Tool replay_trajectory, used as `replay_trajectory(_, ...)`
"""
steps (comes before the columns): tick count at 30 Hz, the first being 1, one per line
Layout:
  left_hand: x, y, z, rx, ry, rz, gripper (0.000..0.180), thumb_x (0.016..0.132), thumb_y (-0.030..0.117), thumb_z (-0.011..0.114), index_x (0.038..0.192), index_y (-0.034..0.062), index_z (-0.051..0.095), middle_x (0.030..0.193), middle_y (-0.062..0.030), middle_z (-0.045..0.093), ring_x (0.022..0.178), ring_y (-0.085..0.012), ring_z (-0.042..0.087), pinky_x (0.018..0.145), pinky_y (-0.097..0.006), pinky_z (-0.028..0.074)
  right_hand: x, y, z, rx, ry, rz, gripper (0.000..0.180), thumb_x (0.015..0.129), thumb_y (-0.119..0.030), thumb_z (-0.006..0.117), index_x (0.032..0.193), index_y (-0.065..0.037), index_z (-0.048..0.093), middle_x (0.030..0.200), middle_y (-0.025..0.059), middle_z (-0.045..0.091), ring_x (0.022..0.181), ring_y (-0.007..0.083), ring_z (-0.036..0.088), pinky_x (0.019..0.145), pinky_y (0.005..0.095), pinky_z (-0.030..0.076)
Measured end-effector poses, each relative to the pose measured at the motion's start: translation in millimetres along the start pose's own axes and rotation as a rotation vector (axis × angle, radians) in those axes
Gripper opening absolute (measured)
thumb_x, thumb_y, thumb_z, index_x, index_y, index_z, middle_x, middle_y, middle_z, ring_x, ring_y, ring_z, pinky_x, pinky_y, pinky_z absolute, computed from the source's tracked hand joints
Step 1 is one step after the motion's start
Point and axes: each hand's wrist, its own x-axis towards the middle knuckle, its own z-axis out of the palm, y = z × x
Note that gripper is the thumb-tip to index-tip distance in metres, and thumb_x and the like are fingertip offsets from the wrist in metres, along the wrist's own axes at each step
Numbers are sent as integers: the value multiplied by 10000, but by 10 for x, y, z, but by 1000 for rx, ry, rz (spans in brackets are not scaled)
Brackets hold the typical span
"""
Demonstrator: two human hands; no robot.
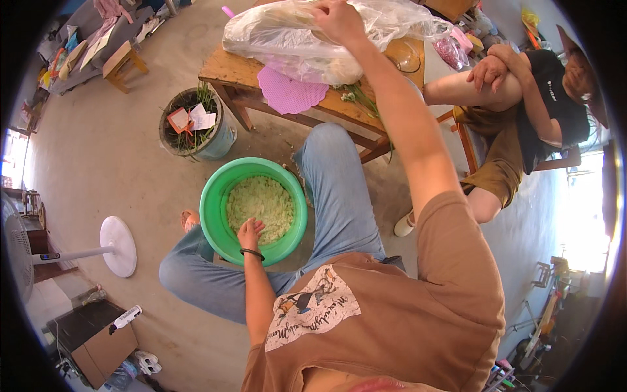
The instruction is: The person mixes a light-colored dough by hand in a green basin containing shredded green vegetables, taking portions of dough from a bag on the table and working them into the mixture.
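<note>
Green bowl (215,215) under left hand (249,233) | plastic bag (294,36) under right hand (338,23)

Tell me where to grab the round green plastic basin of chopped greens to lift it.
Take the round green plastic basin by its rolled rim, on opposite sides, coming from above. The rim is bare and stands proud all round. The left hand already rests inside at the near edge, while the right hand is up on the clear plastic bag.
</note>
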Motion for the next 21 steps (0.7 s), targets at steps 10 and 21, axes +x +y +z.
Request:
replay_trajectory(10, 74, -84, -107, -29, 8, 17, 330, 876, 305, 514, 990, 5, 592, 836, -83, 646, 711, -138, 635, 540, -215, 420, 115, 488, 300, -738, -880, 312, 304, 714, -359, 535, 911, -159, 651, 973, 19, 645, 891, 193, 593, 846, 321, 420)
replay_trajectory(21, 20, -59, -52, 28, 6, 51, 364, 881, 320, 503, 1020, -4, 593, 850, -96, 646, 701, -143, 636, 536, -223, 414, 175, 397, 342, -908, -871, 405, 550, 667, -477, 595, 1150, -215, 556, 1158, 13, 575, 1107, 181, 510, 935, 300, 354)
